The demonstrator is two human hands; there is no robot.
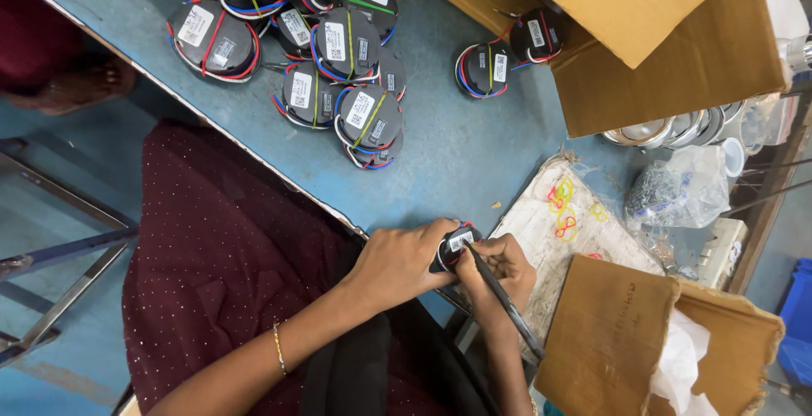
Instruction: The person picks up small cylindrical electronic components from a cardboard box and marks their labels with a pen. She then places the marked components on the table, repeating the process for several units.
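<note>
From my remote view, left hand grips a black round wire-wrapped coil at the blue table's 6 o'clock edge, right hand pinching a black pen on its label, so I reckon marking's underway and wants a steady tip.

Counts, head view: eleven black round wired units loose on the blue table, two more inside the large cardboard box, one in hand. Cardboard boxes: two. One pen.

Part: round black wound unit, white label up, red and blue wires, at table edge.
Tool: dark pen, slanted, tip on label.
</note>
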